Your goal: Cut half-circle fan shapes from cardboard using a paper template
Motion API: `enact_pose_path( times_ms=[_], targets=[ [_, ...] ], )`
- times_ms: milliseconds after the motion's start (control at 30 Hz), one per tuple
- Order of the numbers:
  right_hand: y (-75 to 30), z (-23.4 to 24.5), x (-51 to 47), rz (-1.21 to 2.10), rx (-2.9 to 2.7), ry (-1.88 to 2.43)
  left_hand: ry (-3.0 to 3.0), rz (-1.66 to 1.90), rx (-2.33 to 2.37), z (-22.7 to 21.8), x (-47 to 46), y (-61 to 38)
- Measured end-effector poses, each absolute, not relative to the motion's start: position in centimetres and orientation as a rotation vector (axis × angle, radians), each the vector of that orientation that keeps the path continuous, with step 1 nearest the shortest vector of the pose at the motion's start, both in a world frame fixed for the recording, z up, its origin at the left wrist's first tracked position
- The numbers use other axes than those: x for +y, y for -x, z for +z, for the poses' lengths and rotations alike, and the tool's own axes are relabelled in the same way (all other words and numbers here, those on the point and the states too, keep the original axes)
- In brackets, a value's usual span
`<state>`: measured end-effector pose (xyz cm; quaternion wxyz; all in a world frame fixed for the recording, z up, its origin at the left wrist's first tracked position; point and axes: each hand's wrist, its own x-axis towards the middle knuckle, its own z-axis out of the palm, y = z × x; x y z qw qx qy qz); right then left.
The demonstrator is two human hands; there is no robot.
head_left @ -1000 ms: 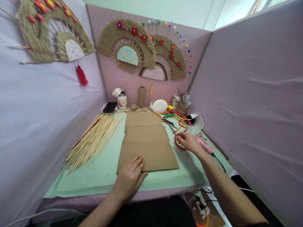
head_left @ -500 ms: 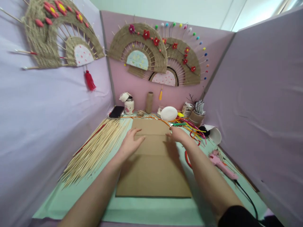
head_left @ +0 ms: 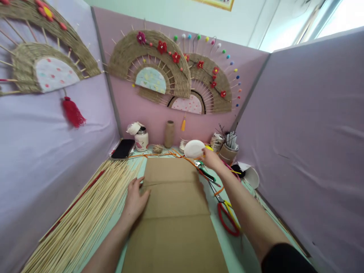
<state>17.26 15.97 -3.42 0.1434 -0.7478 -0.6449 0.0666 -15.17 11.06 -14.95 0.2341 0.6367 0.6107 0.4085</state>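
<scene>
A sheet of brown cardboard point(head_left: 173, 235) with crease lines across it lies flat in front of me. My left hand point(head_left: 135, 201) rests at its left edge, thumb and fingers apart, holding nothing. Beyond the cardboard's far right corner, my right hand point(head_left: 212, 158) has its fingertips closed on the right rim of a small white paper plate point(head_left: 194, 149). The plate leans tilted among the things at the back. Under my right forearm lie green-handled pliers point(head_left: 209, 175) and scissors point(head_left: 227, 220) with red and yellow handles.
Thin bamboo sticks point(head_left: 82, 212) are spread on the left. Along the back stand a phone point(head_left: 123, 148), a jar point(head_left: 141, 139), a twine ball point(head_left: 157, 149), a brown cone point(head_left: 169, 134) and a pot of strips point(head_left: 229, 151). Woven fans point(head_left: 153, 45) hang on the partitions.
My right hand has moved from the cardboard's right edge out to the plate's rim. My left hand has shifted to the cardboard's left edge. The view has tilted and come closer.
</scene>
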Motion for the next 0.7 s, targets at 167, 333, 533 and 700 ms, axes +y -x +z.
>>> enact_pose_path(
  times_ms=[167,333,533,700],
  targets=[
    [-19.6,-2.2,23.0,0.158,-1.776,2.158,-1.708,1.191,1.649,-15.8,10.9,15.1],
    [-20.2,-0.1,23.4,0.192,-1.865,2.041,-1.594,1.304,1.622,-16.0,10.5,14.8],
    [-12.4,2.5,21.3,0.387,-1.885,1.437,-1.565,1.386,1.605,-15.5,9.7,14.4],
    [0.7,-1.1,20.2,0.529,-1.976,1.064,-1.453,1.402,1.573,-15.2,10.0,14.8]
  ],
)
